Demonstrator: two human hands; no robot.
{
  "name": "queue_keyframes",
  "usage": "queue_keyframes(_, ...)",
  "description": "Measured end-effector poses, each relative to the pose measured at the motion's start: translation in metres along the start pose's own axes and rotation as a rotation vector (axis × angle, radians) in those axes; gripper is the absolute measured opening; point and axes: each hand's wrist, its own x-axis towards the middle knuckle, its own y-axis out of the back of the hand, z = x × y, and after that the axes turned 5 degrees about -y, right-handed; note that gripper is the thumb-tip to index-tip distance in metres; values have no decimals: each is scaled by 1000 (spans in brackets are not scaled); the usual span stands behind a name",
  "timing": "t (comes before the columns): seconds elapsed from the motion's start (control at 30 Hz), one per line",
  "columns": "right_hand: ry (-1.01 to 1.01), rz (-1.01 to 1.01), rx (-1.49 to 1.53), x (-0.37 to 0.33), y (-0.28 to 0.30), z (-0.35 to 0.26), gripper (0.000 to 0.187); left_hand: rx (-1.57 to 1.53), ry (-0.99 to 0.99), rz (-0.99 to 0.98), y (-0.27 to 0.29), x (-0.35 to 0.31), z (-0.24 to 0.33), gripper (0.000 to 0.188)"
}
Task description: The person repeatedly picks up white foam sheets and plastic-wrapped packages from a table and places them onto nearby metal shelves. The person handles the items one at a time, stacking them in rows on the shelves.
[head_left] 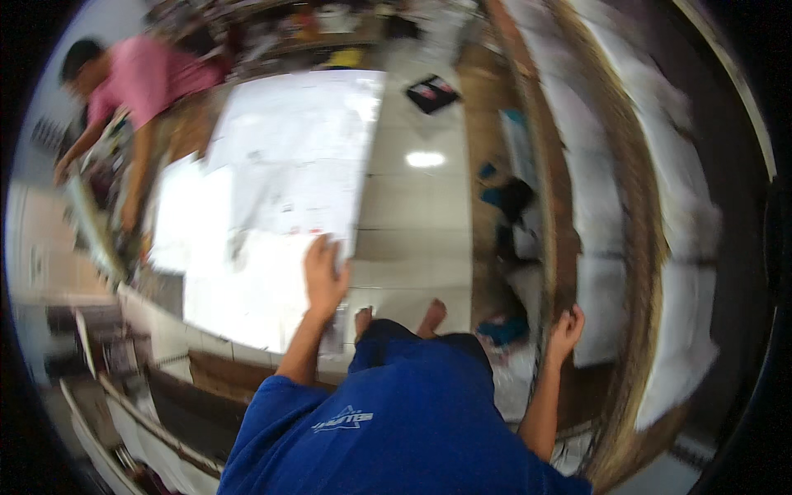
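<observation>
My left hand (327,277) is at the right edge of a table spread with large white sheets (285,165). Its fingers are apart and nothing shows in them; whether they touch the sheets I cannot tell. Faint marks and some small red print lie on the sheets, near my fingertips. On the other side, my right hand (566,333) is beside the brown wooden edge of a shelf (563,247). Its fingers are loosely bent with a gap between them, slightly blurred, and I see nothing held. White stacked material (600,305) lies on the shelf just past this hand.
A person in a pink shirt (144,74) leans over things at the far left. Pale floor tiles (412,198) run between table and shelving. A dark flat item (432,94) lies on the floor ahead. Dark and teal items (505,330) sit low by the shelf. Wooden racks (198,421) stand at lower left.
</observation>
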Motion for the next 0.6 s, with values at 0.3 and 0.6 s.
queue_keyframes(0.3, -80, -677, 89, -150, -152, -57, 17, -602, 137, -111, 88, 7, -31, 28)
queue_keyframes(0.6, -195, -852, 18, -234, -199, -87, 20, -448, 284, -6, 212, 19, -122, 22)
